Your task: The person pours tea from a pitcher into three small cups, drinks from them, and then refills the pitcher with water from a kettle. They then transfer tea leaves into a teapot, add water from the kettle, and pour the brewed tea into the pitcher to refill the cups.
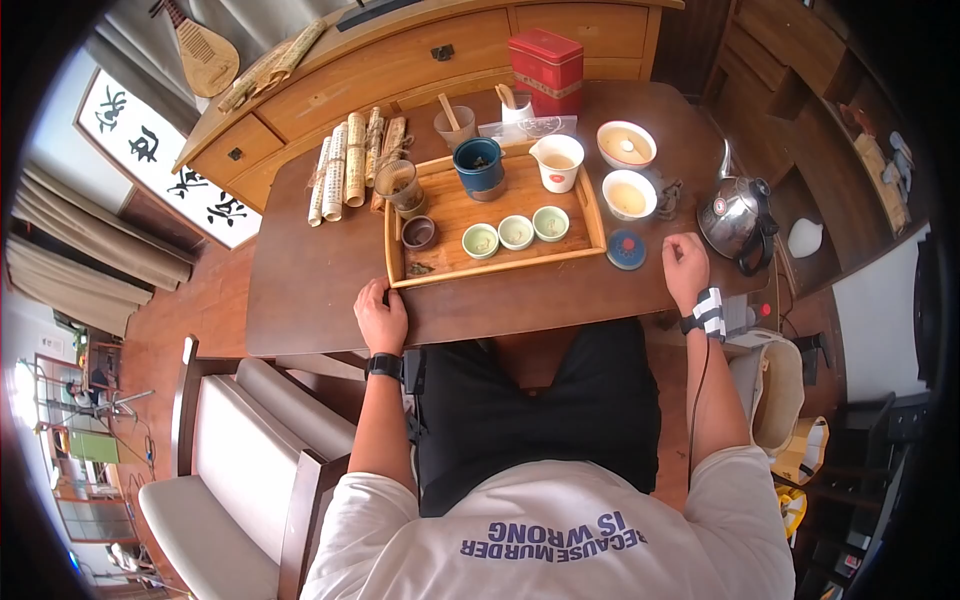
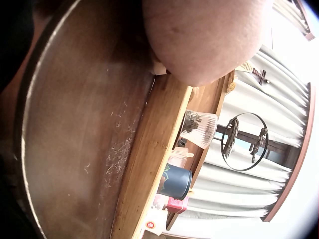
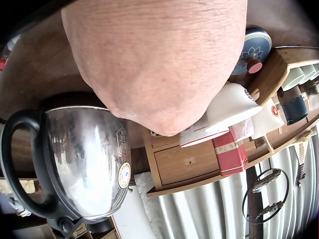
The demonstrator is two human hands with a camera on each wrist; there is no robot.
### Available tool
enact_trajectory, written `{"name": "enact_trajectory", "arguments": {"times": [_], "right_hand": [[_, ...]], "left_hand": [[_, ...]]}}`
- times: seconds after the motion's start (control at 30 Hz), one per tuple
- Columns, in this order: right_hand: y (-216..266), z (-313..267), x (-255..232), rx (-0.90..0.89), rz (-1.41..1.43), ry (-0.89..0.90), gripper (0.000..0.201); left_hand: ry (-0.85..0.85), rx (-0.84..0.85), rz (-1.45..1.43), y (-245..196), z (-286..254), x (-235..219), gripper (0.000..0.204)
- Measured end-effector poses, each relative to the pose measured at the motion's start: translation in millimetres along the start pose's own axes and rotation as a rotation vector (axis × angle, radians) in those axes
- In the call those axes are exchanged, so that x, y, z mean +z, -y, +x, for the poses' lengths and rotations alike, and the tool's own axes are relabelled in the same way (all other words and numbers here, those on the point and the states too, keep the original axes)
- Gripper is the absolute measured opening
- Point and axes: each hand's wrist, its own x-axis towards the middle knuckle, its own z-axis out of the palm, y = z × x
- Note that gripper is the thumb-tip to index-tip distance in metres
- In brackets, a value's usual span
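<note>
My left hand (image 1: pixel 381 316) rests on the table's front part, fingers loosely bent, right beside the near left corner of a wooden tea tray (image 1: pixel 500 272). On the right, my right hand (image 1: pixel 686 268) lies loosely curled on the tabletop, between a blue lid (image 1: pixel 626 250) with a red knob and a steel kettle (image 1: pixel 733 215). Neither hand shows anything held. On the tray stand three pale green teacups (image 1: pixel 515 233), a dark blue lidless cup (image 1: pixel 479 168), a white pouring pitcher (image 1: pixel 557 163), a small brown cup (image 1: pixel 419 233) and a ribbed glass (image 1: pixel 398 184).
Two white bowls (image 1: pixel 629 195) stand right of the tray, the farther one with a spoon. Behind are a red tin (image 1: pixel 546 72) and a tool holder (image 1: pixel 517 108). Rolled scrolls (image 1: pixel 355 160) lie at the left. A padded chair (image 1: pixel 243 445) stands by the table's front left.
</note>
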Motion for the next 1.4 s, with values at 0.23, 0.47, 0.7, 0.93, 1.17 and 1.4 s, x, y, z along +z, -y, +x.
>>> {"name": "enact_trajectory", "arguments": {"times": [0.23,0.47,0.7,0.93,1.17,1.4], "right_hand": [[0.3,0.2,-0.9,-0.012,-0.008,0.004,0.006],[1.1,-0.2,-1.0,-0.005,-0.001,0.006,0.006],[2.1,-0.5,-1.0,-0.007,0.010,-0.002,0.006],[2.3,-0.1,-1.8,-0.002,0.007,0.008,0.006],[3.6,-0.2,-2.1,-0.002,0.011,0.007,0.007],[2.6,-0.1,-0.8,-0.019,0.016,-0.012,0.006]], "left_hand": [[0.023,-0.031,-0.007,-2.5,0.5,-1.5,0.014],[0.002,0.003,-0.004,-0.2,0.1,-0.7,0.015],[-0.008,0.012,-0.005,1.0,-0.4,0.0,0.015],[0.011,-0.030,-0.002,2.1,-1.1,2.0,0.015],[0.012,-0.020,0.006,-0.8,-0.3,-0.3,0.016],[0.012,-0.011,0.016,0.3,-0.4,-0.1,0.017]]}}
